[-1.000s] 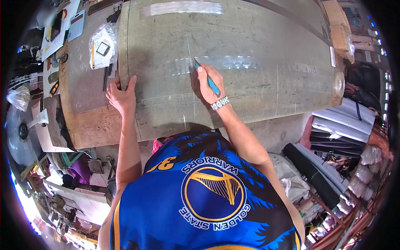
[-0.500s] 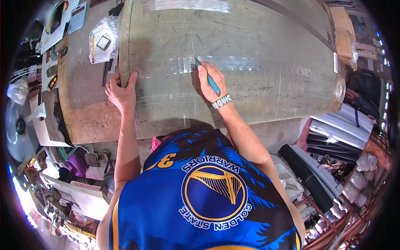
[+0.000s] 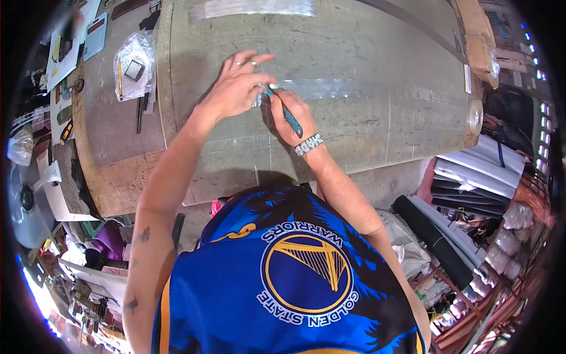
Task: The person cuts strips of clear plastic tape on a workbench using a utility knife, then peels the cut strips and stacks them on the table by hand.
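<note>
My right hand [image 3: 293,115] is closed round a blue utility knife [image 3: 292,122], its tip pointing away from me over the worktable [image 3: 336,135]. Beside the knife tip, on the left, my left hand [image 3: 239,85] hovers with fingers apart; whether it touches anything is unclear. Under and between the hands runs a clear plastic strip [image 3: 330,89], lying across the table. Another clear strip [image 3: 259,7] lies at the far edge.
Left on the table are a plastic bag [image 3: 135,65] with a pencil, a black ruler [image 3: 140,112] and a calculator [image 3: 95,36]. Cardboard [image 3: 479,41] and a tape roll [image 3: 475,117] sit at the right edge. Rolled sheets [image 3: 480,171] are below right.
My left hand has left the table's left part and moved right and away from me, beside the knife tip. My right hand has stayed in nearly the same place, still holding the knife.
</note>
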`<action>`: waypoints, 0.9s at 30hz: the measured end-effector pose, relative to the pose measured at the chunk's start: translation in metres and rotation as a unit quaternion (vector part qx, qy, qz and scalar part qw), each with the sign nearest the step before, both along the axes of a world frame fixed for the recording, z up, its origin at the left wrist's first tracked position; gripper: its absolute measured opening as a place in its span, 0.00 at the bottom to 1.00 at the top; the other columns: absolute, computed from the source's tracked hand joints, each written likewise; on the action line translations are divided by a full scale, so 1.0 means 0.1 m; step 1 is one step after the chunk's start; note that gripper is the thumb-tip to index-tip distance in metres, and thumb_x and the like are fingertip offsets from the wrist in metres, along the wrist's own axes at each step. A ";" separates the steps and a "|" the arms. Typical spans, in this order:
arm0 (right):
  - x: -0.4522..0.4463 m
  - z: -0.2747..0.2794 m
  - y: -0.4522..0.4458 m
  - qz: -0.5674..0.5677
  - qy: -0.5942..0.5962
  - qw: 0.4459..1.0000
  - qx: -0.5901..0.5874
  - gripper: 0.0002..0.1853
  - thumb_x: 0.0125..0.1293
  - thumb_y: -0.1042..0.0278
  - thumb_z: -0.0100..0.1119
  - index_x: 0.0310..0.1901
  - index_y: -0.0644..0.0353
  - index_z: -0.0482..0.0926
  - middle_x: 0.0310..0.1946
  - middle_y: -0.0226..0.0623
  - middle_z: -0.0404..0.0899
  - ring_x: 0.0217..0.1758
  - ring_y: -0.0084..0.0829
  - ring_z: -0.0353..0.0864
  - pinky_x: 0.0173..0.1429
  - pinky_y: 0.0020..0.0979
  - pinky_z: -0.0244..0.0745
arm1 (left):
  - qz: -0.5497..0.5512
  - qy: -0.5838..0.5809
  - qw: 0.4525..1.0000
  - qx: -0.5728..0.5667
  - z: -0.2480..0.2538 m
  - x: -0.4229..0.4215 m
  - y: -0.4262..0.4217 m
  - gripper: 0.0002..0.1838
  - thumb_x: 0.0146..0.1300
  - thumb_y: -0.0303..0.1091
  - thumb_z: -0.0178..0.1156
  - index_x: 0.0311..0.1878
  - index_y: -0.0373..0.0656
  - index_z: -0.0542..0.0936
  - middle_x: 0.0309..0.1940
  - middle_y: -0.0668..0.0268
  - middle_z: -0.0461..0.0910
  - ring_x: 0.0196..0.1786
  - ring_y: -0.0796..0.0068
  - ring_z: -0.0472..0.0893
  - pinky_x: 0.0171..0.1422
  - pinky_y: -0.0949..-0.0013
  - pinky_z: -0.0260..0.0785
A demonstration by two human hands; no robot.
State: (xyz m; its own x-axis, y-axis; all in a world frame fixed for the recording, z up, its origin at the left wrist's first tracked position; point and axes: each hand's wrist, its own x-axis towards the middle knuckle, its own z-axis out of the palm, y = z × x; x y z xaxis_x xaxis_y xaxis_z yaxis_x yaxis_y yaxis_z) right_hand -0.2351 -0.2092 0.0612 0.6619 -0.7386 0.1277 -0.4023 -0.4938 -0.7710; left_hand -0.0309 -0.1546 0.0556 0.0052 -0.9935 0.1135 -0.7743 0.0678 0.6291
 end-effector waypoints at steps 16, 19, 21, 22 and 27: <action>0.02 0.07 0.03 0.039 0.025 0.999 -0.020 0.09 0.76 0.70 0.55 0.45 0.69 0.80 0.38 0.62 0.82 0.43 0.64 0.83 0.45 0.56 0.79 | -0.104 -0.027 0.988 0.112 -0.01 0.16 -0.34 0.23 0.59 0.26 0.70 0.55 0.65 0.92 0.88 0.71 0.52 0.90 0.49 0.43 0.91 0.42 0.39; -0.17 0.12 0.26 0.033 0.063 0.997 0.007 0.10 0.76 0.68 0.56 0.43 0.67 0.80 0.37 0.62 0.82 0.41 0.65 0.83 0.45 0.56 0.79 | -0.109 -0.030 0.985 0.133 -0.01 0.15 -0.37 0.24 0.58 0.26 0.69 0.55 0.67 0.92 0.89 0.69 0.51 0.90 0.48 0.42 0.91 0.41 0.39; -0.30 0.15 0.36 0.037 0.091 0.995 0.001 0.11 0.76 0.65 0.56 0.43 0.66 0.81 0.39 0.60 0.84 0.42 0.65 0.84 0.47 0.56 0.80 | -0.115 -0.036 0.981 0.152 0.03 0.15 -0.40 0.23 0.58 0.25 0.69 0.53 0.67 0.92 0.89 0.69 0.50 0.90 0.48 0.41 0.91 0.41 0.38; -0.36 0.16 0.38 0.037 0.094 0.995 0.011 0.12 0.76 0.64 0.56 0.44 0.66 0.82 0.40 0.59 0.85 0.42 0.65 0.84 0.48 0.55 0.80 | -0.118 -0.039 0.979 0.161 0.06 0.15 -0.40 0.23 0.58 0.25 0.69 0.53 0.66 0.92 0.89 0.69 0.50 0.90 0.48 0.41 0.91 0.41 0.38; -0.72 0.39 0.28 0.082 0.061 0.993 0.064 0.14 0.74 0.65 0.58 0.53 0.64 0.84 0.47 0.54 0.86 0.52 0.60 0.84 0.61 0.49 0.79 | -0.079 -0.029 0.991 0.102 -0.12 0.20 -0.27 0.28 0.60 0.28 0.70 0.65 0.58 0.85 0.87 0.63 0.56 0.89 0.50 0.46 0.91 0.41 0.40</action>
State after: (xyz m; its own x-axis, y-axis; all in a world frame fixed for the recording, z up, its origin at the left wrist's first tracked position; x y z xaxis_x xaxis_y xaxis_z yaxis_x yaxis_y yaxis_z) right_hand -0.3075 -0.1813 0.1006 0.7795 -0.6245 -0.0481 -0.4185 -0.4622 -0.7818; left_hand -0.0110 -0.1817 0.0437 -0.1526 -0.9838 -0.0940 -0.7995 0.0669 0.5969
